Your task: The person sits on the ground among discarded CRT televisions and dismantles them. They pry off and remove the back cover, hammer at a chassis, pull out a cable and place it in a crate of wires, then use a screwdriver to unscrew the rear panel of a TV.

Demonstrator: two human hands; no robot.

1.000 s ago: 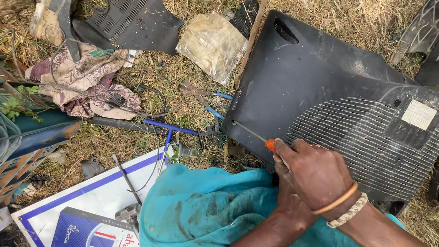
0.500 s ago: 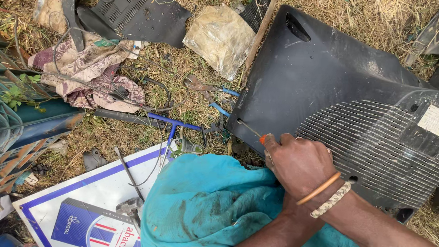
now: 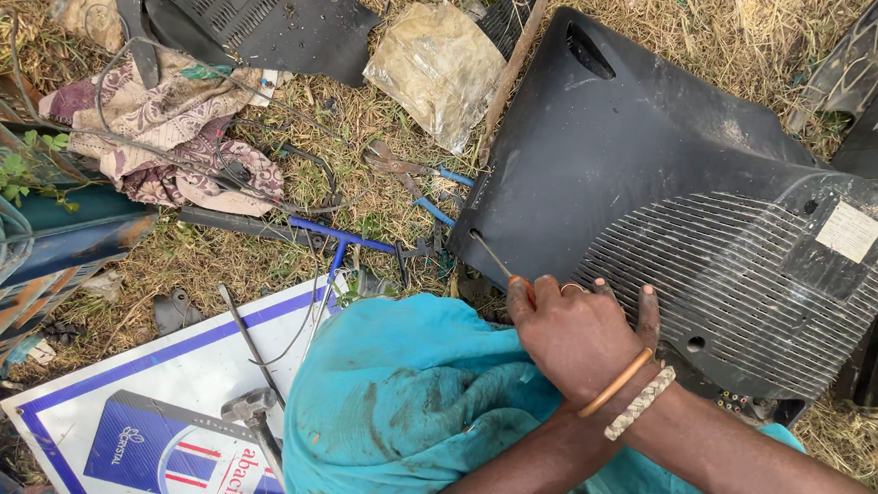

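The right hand (image 3: 580, 335) is closed around a screwdriver (image 3: 494, 257) whose tip sits in a corner hole of the black television back cover (image 3: 662, 189) lying on the grass, propped against the knee for steadiness, while the left hand stays hidden under it

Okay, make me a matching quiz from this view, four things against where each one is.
Things:
1. screwdriver
2. TV shell
3. plastic bag
4. hammer

Places:
A. on the white signboard
B. top centre, on the grass
C. in the hands
D. right, vents facing up

Pairs: 1-C, 2-D, 3-B, 4-A
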